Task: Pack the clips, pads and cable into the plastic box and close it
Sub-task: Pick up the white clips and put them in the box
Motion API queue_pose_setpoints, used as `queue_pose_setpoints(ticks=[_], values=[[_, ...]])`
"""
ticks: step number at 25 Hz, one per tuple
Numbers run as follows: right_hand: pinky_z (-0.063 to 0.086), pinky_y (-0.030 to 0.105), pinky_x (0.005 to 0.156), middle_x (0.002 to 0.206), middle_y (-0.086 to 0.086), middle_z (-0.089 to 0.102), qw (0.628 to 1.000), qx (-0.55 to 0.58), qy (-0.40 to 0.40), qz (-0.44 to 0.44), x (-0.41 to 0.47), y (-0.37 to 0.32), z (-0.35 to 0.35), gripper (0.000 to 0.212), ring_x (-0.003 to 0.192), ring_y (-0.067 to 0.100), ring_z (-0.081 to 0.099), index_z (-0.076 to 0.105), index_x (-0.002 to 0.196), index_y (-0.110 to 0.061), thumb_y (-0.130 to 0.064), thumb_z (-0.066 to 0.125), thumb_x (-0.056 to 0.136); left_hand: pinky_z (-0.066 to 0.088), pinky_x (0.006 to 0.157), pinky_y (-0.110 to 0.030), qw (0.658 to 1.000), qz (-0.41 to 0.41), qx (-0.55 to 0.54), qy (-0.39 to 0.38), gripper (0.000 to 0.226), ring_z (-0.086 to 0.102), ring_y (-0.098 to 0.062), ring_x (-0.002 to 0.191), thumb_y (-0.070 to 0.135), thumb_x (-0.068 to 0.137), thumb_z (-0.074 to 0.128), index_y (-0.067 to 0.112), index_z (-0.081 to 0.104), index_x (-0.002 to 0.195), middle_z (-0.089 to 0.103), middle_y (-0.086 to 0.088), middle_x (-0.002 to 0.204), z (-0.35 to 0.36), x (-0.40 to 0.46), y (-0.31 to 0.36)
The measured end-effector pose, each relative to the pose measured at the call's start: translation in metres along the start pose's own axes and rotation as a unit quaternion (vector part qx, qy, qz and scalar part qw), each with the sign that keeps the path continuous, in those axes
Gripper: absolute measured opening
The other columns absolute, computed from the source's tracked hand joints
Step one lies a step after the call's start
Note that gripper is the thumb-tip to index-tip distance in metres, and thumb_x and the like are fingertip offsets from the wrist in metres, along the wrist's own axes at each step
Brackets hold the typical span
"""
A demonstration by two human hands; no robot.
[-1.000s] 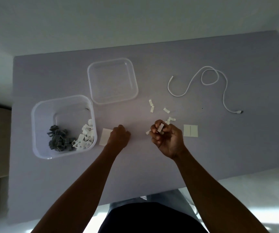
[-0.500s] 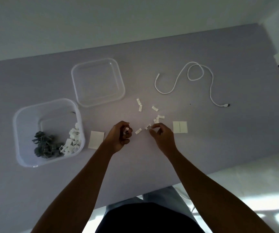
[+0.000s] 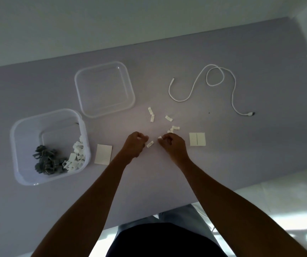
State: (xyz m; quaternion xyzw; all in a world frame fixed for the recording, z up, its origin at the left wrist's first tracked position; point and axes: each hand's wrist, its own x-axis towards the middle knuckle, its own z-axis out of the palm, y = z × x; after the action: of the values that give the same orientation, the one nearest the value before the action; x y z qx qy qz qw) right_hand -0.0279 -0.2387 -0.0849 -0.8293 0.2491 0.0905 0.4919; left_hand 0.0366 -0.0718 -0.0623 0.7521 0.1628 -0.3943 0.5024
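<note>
Head view, looking down on a grey table (image 3: 167, 71).

Landmark: the open plastic box (image 3: 19, 154), near the table's left edge. Inside it, against the near wall, a heap of grey clips (image 3: 47, 161) and, touching that heap on its right, a heap of white clips (image 3: 76, 154). The clear lid (image 3: 130, 89) lies flat on the table just beyond the box's far right corner, upside up or down I cannot tell.

Just right of the box, near its near right corner, a white pad (image 3: 103, 154) lies flat. Further right of the box, past both hands, a second pad (image 3: 197, 139), with a line down its middle.

Left hand (image 3: 135, 145): right of the first pad, fingers curled in; something small and white may sit at the fingertips, but too small to be sure. A loose white clip (image 3: 150, 144) lies on the table just beside its knuckles, between the two hands.

Right hand (image 3: 173, 145): fingers curled, thumb and forefinger pinching a small white clip (image 3: 159, 137) at the table surface.

Beyond the hands, more loose white clips (image 3: 151, 115) are scattered, well right of the box.

White cable (image 3: 232, 89): loosely looped, far right of the box, beyond the second pad, apart from everything else.
</note>
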Motion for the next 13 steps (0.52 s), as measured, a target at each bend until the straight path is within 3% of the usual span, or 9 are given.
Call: queue_pose_setpoints(ticks=[1,2,4,6,8,11,13], values=[[0.039,0.024,0.059,0.067,0.001,0.056,0.992,0.107,-0.003,0.062,-0.003,-0.001,-0.002,0.017,0.058,0.010,0.048,0.065,0.076,-0.012,-0.024,0.069,0.087,0.038,0.058,-0.028,0.992,0.038,0.113,0.041,0.024,0.051,-0.016,0.065,0.035,0.091,0.064,0.013,0.053,0.091,0.055,-0.002,0.078,0.003,0.002,-0.003],[0.034,0.028,0.055,0.062,0.002,0.048,0.961,0.247,-0.005,0.125,-0.006,0.000,-0.005,0.021,0.053,0.013,0.041,0.059,0.069,-0.013,-0.021,0.063,0.087,0.042,0.065,-0.030,0.975,0.074,0.201,0.060,0.032,0.055,-0.019,0.073,0.043,0.088,0.066,0.014,0.054,0.094,0.057,-0.001,0.082,0.007,0.002,-0.005],[0.025,0.031,0.053,0.060,0.004,0.035,0.858,0.472,-0.016,0.200,-0.013,0.000,-0.015,0.022,0.052,0.016,0.031,0.048,0.064,-0.014,-0.011,0.046,0.086,0.046,0.068,-0.032,0.947,0.131,0.288,0.056,0.044,0.058,-0.022,0.077,0.054,0.082,0.068,0.017,0.052,0.100,0.057,-0.001,0.084,0.015,0.000,-0.007],[0.029,0.029,0.053,0.061,0.008,0.039,0.812,0.545,-0.019,0.207,-0.018,0.002,-0.026,0.021,0.054,0.019,0.033,0.050,0.068,-0.010,-0.006,0.035,0.082,0.045,0.066,-0.032,0.929,0.163,0.328,0.051,0.046,0.060,-0.026,0.078,0.051,0.082,0.069,0.016,0.050,0.104,0.058,-0.003,0.086,0.023,0.003,-0.010],[0.034,0.030,0.052,0.063,0.011,0.047,0.825,0.529,-0.003,0.198,-0.016,0.004,-0.033,0.024,0.055,0.022,0.039,0.055,0.071,-0.007,-0.009,0.036,0.086,0.046,0.065,-0.033,0.922,0.158,0.348,0.058,0.039,0.060,-0.028,0.080,0.046,0.086,0.066,0.015,0.050,0.105,0.061,-0.006,0.088,0.029,0.006,-0.011],[0.036,0.030,0.048,0.057,0.010,0.049,0.927,0.338,0.049,0.155,-0.004,0.007,-0.036,0.040,0.050,0.021,0.044,0.056,0.065,-0.007,-0.026,0.048,0.099,0.049,0.066,-0.036,0.915,0.163,0.363,0.065,0.029,0.062,-0.030,0.081,0.040,0.095,0.057,0.012,0.051,0.100,0.065,-0.010,0.089,0.033,0.010,-0.016],[0.036,0.028,0.047,0.053,0.006,0.048,0.974,0.195,0.079,0.080,0.005,0.009,-0.034,0.045,0.048,0.018,0.044,0.056,0.064,-0.002,-0.027,0.052,0.101,0.045,0.062,-0.034,0.927,0.164,0.330,0.070,0.028,0.060,-0.028,0.075,0.038,0.097,0.054,0.011,0.053,0.094,0.063,-0.009,0.084,0.034,0.012,-0.017]])
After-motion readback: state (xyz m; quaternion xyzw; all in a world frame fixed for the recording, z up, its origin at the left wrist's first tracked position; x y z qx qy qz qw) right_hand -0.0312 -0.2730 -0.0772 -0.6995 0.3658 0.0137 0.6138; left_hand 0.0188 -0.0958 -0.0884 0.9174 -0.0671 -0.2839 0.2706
